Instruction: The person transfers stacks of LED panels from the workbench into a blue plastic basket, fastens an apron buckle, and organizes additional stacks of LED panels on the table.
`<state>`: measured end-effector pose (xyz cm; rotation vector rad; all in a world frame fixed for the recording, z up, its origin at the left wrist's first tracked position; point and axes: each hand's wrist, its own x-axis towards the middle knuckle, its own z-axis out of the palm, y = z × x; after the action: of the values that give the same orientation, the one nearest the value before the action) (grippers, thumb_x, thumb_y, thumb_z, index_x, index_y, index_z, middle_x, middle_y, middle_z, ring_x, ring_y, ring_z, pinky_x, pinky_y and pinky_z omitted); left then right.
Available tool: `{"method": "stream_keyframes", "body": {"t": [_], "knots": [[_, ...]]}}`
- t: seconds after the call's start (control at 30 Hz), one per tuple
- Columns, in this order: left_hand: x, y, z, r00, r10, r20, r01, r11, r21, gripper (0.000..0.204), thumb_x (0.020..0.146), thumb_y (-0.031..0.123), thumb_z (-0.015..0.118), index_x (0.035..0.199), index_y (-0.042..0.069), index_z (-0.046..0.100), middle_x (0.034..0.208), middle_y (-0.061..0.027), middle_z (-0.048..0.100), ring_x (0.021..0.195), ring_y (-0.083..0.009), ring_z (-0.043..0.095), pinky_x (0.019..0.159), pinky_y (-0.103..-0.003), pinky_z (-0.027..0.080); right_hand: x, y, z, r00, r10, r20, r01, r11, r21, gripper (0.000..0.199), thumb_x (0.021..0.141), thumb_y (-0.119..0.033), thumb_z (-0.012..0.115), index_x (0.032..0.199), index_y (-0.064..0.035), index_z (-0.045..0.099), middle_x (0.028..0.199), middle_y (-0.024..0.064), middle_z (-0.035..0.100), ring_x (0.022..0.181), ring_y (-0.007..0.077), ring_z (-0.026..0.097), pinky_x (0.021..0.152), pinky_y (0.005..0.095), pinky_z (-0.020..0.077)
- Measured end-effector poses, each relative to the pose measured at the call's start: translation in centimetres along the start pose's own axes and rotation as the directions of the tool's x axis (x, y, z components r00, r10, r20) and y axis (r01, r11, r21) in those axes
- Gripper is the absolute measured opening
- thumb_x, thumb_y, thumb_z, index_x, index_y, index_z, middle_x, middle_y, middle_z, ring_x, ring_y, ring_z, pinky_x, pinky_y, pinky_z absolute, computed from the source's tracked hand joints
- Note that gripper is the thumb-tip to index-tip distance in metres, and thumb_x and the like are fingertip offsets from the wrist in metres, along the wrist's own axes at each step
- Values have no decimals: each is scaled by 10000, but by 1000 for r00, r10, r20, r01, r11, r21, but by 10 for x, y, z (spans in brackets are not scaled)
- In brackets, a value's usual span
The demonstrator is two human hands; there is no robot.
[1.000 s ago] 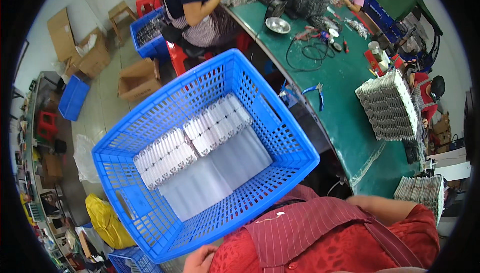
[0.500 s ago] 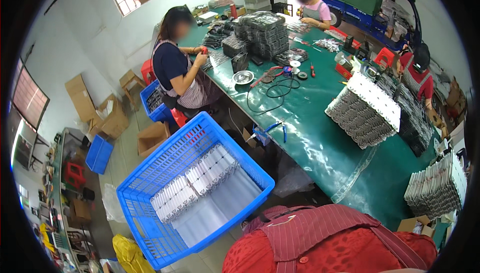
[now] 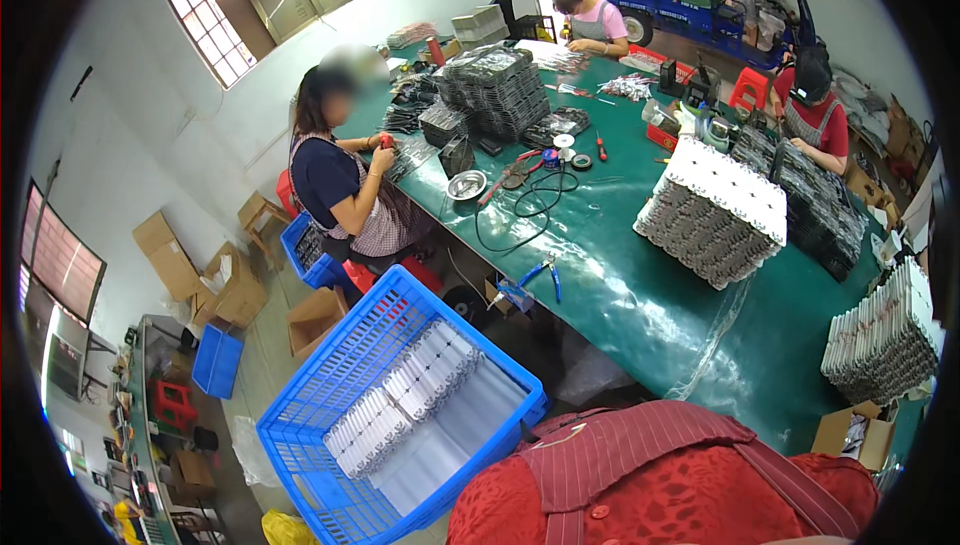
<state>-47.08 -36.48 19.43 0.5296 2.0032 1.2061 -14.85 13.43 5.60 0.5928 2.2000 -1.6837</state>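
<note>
Hands: neither of the wearer's own hands shows; finger state cannot be told.
Wearer: only a red patterned top with a striped apron bib (image 3: pixel 640 455) fills the lower edge.
Crate: blue plastic lattice crate (image 3: pixel 330 395) stands on the floor just left of the wearer, beside the green workbench (image 3: pixel 640 285).
Crate contents: two rows of white flat parts (image 3: pixel 405 395) along the far side; near half lined with clear film.
Bench: stacks of grey finned parts (image 3: pixel 715 215), blue-handled pliers (image 3: pixel 545 273), a steel bowl (image 3: pixel 466 185).
Co-worker: seated person (image 3: pixel 345 190) at the far bench edge, hands together on a small red item.

both hands out of view, torso only
</note>
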Motion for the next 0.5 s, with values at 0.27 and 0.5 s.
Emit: {"method": "stream_keyframes", "body": {"t": [0.27, 0.5], "knots": [[31, -7, -5, 997, 26, 74, -25, 1000, -17, 338, 907, 81, 592, 1225, -20, 537, 1144, -118, 613, 1055, -198, 580, 942, -320, 461, -10, -5, 5, 995, 63, -75, -56, 994, 97, 247, 949, -249, 582, 1087, -47, 617, 1057, 90, 653, 940, 152, 620, 815, 292, 507], [56, -9, -2, 988, 50, 148, -46, 998, -30, 355, 904, 79, 599, 1238, -17, 527, 1156, -119, 608, 1065, -193, 576, 952, -318, 456, -28, -6, 8, 981, 128, -144, -100, 977, 191, 250, 949, -245, 583, 1095, -45, 613, 1064, 89, 651, 944, 150, 618, 820, 290, 505]]}}
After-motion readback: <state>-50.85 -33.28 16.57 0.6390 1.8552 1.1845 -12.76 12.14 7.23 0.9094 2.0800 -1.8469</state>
